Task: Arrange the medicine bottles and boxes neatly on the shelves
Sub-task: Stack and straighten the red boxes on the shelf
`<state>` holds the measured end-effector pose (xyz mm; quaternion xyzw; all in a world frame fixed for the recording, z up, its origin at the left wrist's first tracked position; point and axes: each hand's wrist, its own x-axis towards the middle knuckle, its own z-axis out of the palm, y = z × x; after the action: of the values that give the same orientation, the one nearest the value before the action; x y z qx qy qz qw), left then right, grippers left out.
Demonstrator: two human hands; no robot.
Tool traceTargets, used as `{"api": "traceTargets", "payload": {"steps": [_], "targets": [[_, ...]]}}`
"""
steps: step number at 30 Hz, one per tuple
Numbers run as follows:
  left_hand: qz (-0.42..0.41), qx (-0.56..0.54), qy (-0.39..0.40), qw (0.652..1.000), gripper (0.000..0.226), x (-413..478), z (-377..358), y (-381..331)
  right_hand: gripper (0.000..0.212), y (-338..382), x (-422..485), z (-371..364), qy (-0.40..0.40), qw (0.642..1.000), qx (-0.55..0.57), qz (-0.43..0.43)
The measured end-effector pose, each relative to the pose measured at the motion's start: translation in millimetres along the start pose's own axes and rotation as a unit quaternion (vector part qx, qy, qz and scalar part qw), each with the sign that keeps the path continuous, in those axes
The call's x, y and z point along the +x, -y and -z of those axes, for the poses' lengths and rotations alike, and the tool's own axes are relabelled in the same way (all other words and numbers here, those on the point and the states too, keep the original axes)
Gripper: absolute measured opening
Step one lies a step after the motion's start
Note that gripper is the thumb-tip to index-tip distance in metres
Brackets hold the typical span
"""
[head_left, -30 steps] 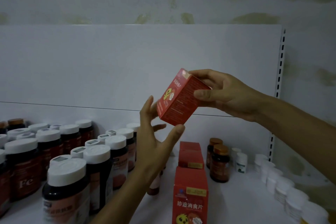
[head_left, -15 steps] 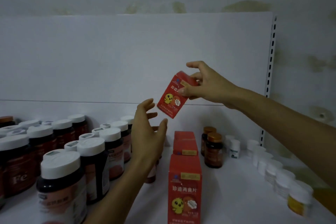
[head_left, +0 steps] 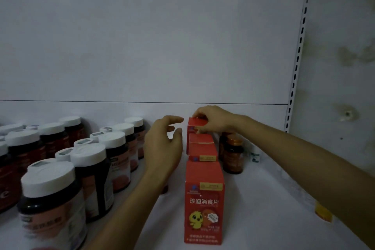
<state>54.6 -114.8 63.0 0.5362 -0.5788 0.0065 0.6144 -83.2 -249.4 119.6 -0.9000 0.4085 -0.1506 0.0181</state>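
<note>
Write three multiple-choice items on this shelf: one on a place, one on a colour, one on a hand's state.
1. Where is the red box that the right hand holds?
A. At the shelf's front edge
B. At the back of the row of red boxes
C. On a bottle cap

2. What colour are the caps of the large dark bottles on the left?
A. Green
B. Black
C. White

3. How is the left hand?
A. Open, gripping nothing
B. Curled round a bottle
C. Pinching the front box

Answers: 1 B, it is behind the other red boxes; 2 C, every cap there is white; 3 A, its fingers are loosely spread beside the boxes.
</note>
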Motion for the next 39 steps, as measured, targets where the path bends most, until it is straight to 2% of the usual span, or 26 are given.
{"api": "traceTargets", "payload": {"steps": [6,8,12,13,16,18,20,26,29,35,37,39], "targets": [[0.028,-0.023,0.005,0.999,0.024,0,0,0,0.04,0,5,-4,-0.017,0.99,-0.138,0.032],[0.043,-0.031,0.016,0.998,0.026,-1,0,0,0.043,2,3,1,-0.017,0.991,-0.131,0.03],[0.117,-0.058,0.076,0.989,0.033,-1,-1,-1,0.037,12,-11,20,-0.082,0.995,-0.061,-0.006],[0.134,-0.071,0.097,0.984,0.035,-1,-2,-2,0.042,16,-15,25,-0.066,0.997,-0.034,-0.033],[0.16,-0.133,0.126,0.97,0.024,-1,-3,-6,0.065,34,-31,34,0.07,0.99,0.037,-0.12],[0.165,-0.156,0.115,0.967,0.018,0,-2,-8,0.07,44,-39,34,0.143,0.979,0.063,-0.132],[0.174,-0.174,0.101,0.964,0.02,2,0,-9,0.067,50,-43,32,0.175,0.973,0.076,-0.129],[0.18,-0.188,0.083,0.962,0.016,2,0,-8,0.042,54,-28,21,0.098,0.985,0.04,-0.136],[0.195,-0.2,0.08,0.957,0.02,3,1,-8,0.038,53,-19,15,0.052,0.989,0.02,-0.139],[0.224,-0.222,0.092,0.945,0.025,4,-1,-4,0.049,47,-13,8,0.051,0.989,-0.007,-0.135],[0.236,-0.233,0.087,0.94,0.028,4,-1,-4,0.058,42,-12,12,0.059,0.987,0.034,-0.142],[0.236,-0.231,0.083,0.94,0.029,5,-1,-5,0.065,33,-7,19,0.031,0.984,0.079,-0.154]]}}
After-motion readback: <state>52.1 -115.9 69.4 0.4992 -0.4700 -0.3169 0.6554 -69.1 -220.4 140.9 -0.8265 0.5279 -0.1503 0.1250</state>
